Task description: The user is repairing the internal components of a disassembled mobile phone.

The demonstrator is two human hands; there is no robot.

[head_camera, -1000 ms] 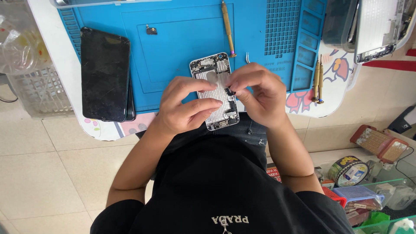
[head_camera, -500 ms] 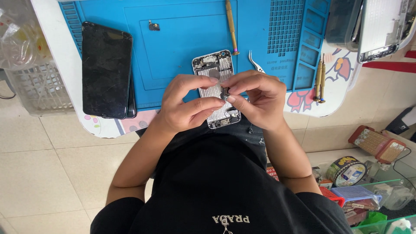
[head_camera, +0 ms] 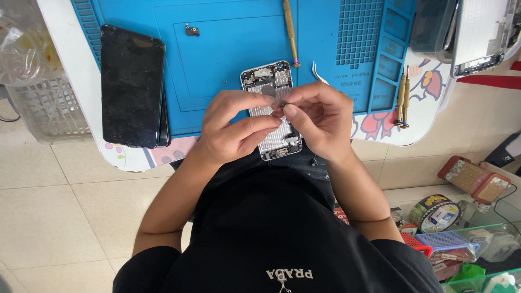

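An opened silver phone chassis (head_camera: 264, 80) rests at the near edge of the blue work mat (head_camera: 217, 54), its lower end over my lap. My left hand (head_camera: 233, 130) curls around the chassis from the left and holds it. My right hand (head_camera: 320, 119) comes in from the right, with thumb and forefinger pinched on a small dark part (head_camera: 283, 104) at the middle of the chassis. The fingertips of both hands meet there. Both hands hide most of the chassis's lower half.
A black phone screen (head_camera: 133, 84) lies on the mat's left side. A gold screwdriver (head_camera: 289, 32), tweezers (head_camera: 317, 72), a small dark part (head_camera: 191, 30) and two screwdrivers (head_camera: 402, 100) lie around. Another phone body (head_camera: 477, 32) is top right, a white basket (head_camera: 46, 108) left.
My right fingers have slid from the chassis's right edge in to its middle, and my left fingertips have closed in to meet them. The chassis has barely shifted.
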